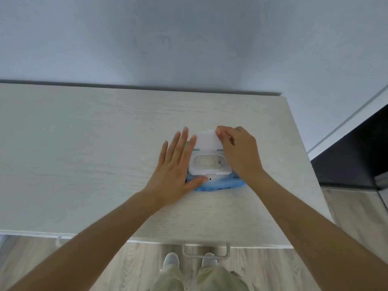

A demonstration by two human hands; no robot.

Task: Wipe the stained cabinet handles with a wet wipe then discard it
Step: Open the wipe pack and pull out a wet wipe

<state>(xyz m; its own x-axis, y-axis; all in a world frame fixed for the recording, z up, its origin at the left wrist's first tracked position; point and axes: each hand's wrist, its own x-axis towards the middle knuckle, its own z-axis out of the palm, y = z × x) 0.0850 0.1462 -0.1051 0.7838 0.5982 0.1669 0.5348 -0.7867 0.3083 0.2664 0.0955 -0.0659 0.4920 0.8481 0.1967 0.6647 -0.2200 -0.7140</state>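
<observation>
A blue wet wipe pack (pixel 220 184) lies on the pale wooden cabinet top (pixel 84 154). Its white plastic lid (pixel 206 140) is flipped up, and the oval opening (pixel 209 162) shows a wipe inside. My left hand (pixel 176 169) lies flat on the pack's left side, fingers spread, thumb on the front edge. My right hand (pixel 239 152) covers the pack's right side, and its fingertips pinch the lid's upper right corner. A metal cabinet handle (pixel 206 252) sticks out below the cabinet's front edge, and another handle (pixel 58 240) shows further left.
A grey wall rises behind the cabinet. A dark object (pixel 357 156) stands on the right beyond the cabinet's side. Below are the wood-look floor (pixel 357 211), my light trousers and my shoes (pixel 171 259).
</observation>
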